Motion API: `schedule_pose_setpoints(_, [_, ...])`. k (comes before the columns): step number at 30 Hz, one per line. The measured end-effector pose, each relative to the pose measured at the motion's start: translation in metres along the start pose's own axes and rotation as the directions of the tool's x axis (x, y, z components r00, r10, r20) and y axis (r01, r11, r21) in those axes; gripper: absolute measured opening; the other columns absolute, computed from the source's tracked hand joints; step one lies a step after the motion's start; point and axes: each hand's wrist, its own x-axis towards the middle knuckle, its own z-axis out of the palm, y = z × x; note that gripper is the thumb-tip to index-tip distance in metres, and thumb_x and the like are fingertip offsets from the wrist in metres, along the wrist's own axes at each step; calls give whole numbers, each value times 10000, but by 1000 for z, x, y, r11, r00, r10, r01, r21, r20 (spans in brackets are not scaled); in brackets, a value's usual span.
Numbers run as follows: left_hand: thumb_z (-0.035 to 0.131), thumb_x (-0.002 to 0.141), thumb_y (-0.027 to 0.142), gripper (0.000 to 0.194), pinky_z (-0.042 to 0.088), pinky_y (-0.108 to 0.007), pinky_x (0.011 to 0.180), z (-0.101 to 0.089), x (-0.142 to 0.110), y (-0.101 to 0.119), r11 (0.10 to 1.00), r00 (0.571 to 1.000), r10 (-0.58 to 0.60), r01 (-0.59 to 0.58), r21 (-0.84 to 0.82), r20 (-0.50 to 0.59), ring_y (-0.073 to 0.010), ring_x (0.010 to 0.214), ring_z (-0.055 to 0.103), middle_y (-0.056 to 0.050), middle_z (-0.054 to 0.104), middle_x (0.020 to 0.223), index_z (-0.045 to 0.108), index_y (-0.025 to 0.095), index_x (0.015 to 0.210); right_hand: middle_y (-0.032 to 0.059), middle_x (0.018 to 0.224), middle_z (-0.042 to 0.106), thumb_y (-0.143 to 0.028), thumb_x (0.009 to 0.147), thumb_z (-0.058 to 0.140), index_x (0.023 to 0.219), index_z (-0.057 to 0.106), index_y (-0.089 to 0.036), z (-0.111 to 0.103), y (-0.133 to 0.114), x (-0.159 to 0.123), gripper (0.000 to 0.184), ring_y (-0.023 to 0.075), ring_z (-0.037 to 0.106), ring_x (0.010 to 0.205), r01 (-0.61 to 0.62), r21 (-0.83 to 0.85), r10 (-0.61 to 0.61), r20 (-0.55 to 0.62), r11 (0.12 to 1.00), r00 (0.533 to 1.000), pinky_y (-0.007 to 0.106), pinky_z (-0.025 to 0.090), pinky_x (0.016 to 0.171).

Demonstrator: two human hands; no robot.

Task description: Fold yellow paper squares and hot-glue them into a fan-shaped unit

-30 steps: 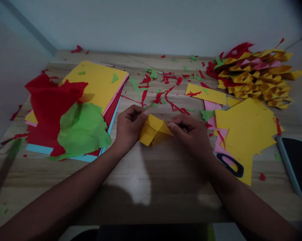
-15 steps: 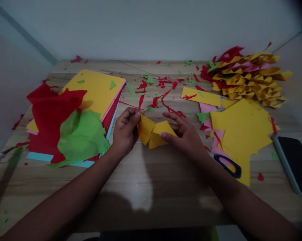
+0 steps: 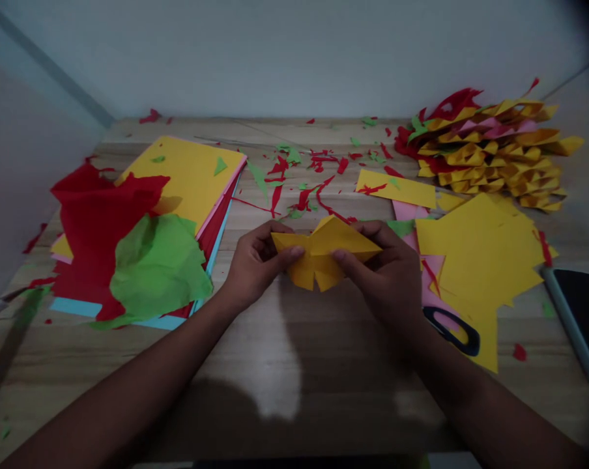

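Note:
Between my hands, above the middle of the table, is a folded piece of yellow paper [image 3: 318, 257] with creases and pointed flaps. My left hand [image 3: 258, 264] pinches its left end, thumb on the near face. On the other side my right hand [image 3: 382, 267] grips the right part, its thumb pressed on the front and its fingers behind. Two lower flaps of the paper hang side by side with a narrow gap between them. The fingers behind the paper are partly hidden.
Coloured sheets [image 3: 191, 166] lie stacked at left under red crepe paper [image 3: 94, 208] and green crepe paper [image 3: 160, 267]. At right are yellow sheets [image 3: 475, 254], scissors [image 3: 453, 331], a phone [image 3: 580, 312] and a cluster of folded yellow pieces [image 3: 504, 156]. Red and green scraps litter the back.
The folded yellow paper has been turned and spread wider, with its flaps now facing down. My right hand, its fingers loosely extended half a second ago, has closed round the right side.

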Motion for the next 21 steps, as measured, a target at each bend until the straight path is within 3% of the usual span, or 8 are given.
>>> schedule_pose_setpoints(5, [850,704,376,359,464,-199,541,0,-4,4,992,996,-41,32,119,74,-93,591,540,12,604,690,554,175,678,14,835,690,-300,755,770,891,617,-274,-1,-3,-2,206,182,662,717,3,-6,-3,-87,1000,996,304,571,602])
schedule_pose_setpoints(9, [824,752,340,235,480,-189,560,5,-10,6,979,990,-36,7,202,137,-94,612,580,2,662,725,654,177,763,-12,770,666,-297,753,774,870,617,-278,-1,-4,-2,197,156,636,669,4,32,-2,-76,999,997,283,562,577])
schedule_pose_setpoints(14, [823,756,380,242,507,-214,591,11,-16,1,983,999,43,-38,177,-21,-119,647,623,-18,708,742,678,186,753,-4,816,698,-322,735,798,842,638,-275,1,-3,-1,198,164,653,697,-38,72,45,-103,997,994,295,579,613])
schedule_pose_setpoints(21, [825,752,379,276,428,-202,519,11,-16,1,983,999,42,-39,178,-12,-93,572,544,0,651,664,639,179,711,-14,783,683,-286,757,769,848,638,-277,2,-4,-2,159,151,650,680,-39,96,49,-99,995,994,273,570,604])
